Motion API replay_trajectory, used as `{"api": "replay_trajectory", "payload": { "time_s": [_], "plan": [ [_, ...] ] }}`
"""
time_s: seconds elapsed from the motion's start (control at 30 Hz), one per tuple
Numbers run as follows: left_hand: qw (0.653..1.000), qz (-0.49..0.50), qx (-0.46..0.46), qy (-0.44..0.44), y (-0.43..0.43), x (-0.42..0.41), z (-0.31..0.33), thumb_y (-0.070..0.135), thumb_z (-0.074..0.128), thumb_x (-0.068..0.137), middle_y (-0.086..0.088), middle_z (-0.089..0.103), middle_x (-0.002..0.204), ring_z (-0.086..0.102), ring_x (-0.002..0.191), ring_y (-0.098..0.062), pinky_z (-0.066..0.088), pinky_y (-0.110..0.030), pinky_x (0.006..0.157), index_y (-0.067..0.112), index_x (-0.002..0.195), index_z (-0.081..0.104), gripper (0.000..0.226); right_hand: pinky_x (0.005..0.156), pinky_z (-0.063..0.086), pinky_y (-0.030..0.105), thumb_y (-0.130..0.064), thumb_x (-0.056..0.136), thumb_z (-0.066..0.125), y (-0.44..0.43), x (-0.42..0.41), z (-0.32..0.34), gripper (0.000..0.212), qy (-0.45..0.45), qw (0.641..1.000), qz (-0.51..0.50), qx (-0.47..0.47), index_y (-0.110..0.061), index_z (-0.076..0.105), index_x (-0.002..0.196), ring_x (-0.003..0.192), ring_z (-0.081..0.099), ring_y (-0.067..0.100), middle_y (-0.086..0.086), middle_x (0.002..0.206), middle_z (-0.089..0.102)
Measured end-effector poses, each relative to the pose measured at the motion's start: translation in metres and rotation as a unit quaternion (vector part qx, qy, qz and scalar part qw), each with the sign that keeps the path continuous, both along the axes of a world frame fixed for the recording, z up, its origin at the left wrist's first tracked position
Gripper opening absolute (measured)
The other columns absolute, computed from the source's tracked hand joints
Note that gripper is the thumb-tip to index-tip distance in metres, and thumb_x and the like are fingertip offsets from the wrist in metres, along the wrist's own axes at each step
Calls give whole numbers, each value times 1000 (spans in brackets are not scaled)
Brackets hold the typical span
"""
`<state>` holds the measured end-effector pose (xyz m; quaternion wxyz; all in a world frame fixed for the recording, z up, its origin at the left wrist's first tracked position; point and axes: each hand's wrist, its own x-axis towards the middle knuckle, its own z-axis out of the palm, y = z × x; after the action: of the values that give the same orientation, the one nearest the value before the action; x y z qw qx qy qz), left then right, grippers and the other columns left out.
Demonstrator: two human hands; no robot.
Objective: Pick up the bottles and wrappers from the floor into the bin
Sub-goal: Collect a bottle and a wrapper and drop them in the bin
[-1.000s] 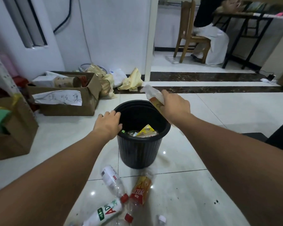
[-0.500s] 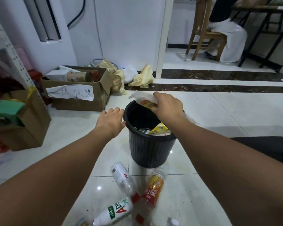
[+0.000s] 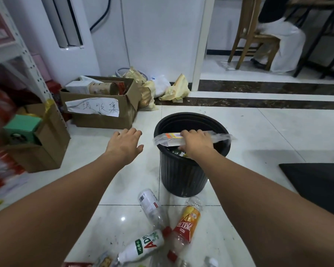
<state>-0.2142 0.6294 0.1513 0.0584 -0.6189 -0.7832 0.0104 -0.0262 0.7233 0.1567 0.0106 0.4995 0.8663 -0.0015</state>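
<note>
Moved: right hand point(image 3: 198, 145) has come down; the wrapper point(image 3: 169, 138), earlier tilted up and away, now lies level over the bin point(image 3: 181, 176).
Wrapper axis: long axis runs left to right across the bin's mouth, printed end pointing left, clear end past the right rim.
Right grip: clenched round the wrapper's middle from above.
Left grip: left hand point(image 3: 124, 146) released, fingers spread, holding nothing, just left of the bin.
Floor: clear bottle point(image 3: 150, 207), orange-label bottle point(image 3: 188, 222) and white bottle point(image 3: 143, 247) lie on their sides near the bin's base.
</note>
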Motion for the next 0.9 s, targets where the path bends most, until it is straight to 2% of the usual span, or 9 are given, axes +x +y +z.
{"api": "replay_trajectory", "payload": {
  "time_s": [0.13,0.2,0.37,0.43,0.5,0.57,0.77,0.83,0.9],
  "plan": [
    [1000,0,3,10,-5,-1,6,39,40,96,1,43,138,41,126,-21,33,-35,104,20,138,35,46,108,25,42,-34,94,54,-5,9,-2,61,-49,998,-29,-14,-31,24,148,137,21,33,8,150,26],
    [1000,-5,6,17,-5,0,7,39,40,96,1,43,138,41,125,-21,33,-35,104,20,138,35,45,103,33,43,-22,93,55,-7,11,-4,62,-36,997,-50,-47,-34,27,147,137,17,36,9,150,21],
    [1000,-15,9,20,-2,8,-1,38,40,96,0,43,137,41,126,-21,33,-36,104,20,136,37,44,92,44,43,-3,89,53,-5,7,-10,66,48,992,-40,-110,-33,34,145,122,44,33,10,131,40],
    [1000,-23,5,20,0,11,-7,38,40,96,1,43,138,40,128,-21,31,-36,104,20,135,37,43,102,36,44,-6,90,50,-2,7,-16,68,34,991,-48,-117,-29,25,149,130,38,34,13,142,38],
    [999,-29,5,19,1,11,-9,37,40,96,1,42,139,39,129,-20,30,-36,104,20,135,37,43,114,15,49,-11,92,51,1,9,-20,73,12,991,-75,-110,-26,13,152,143,17,33,13,153,25],
    [999,-28,9,13,3,8,-9,36,41,96,1,42,139,39,129,-20,30,-36,105,20,136,36,44,116,5,51,-13,91,54,4,13,-21,76,9,991,-88,-97,-24,10,153,145,11,32,10,154,23],
    [1000,-17,8,6,0,5,-3,37,40,96,2,42,141,40,128,-21,30,-36,105,21,139,34,46,112,20,46,-21,92,52,5,12,-8,58,27,998,-42,-31,-23,31,146,130,38,30,8,139,47],
    [1000,-16,11,9,-2,5,0,37,39,96,2,42,141,40,128,-21,30,-37,105,22,139,34,46,107,25,42,-24,96,43,1,6,-3,50,64,997,13,27,-28,34,145,127,41,27,4,139,49],
    [1000,-14,11,6,-4,7,2,37,39,97,1,42,140,40,127,-22,31,-37,105,22,139,34,45,105,28,41,-29,98,37,-7,1,0,47,89,991,97,22,-34,34,144,129,41,23,-1,144,44]
  ]
}}
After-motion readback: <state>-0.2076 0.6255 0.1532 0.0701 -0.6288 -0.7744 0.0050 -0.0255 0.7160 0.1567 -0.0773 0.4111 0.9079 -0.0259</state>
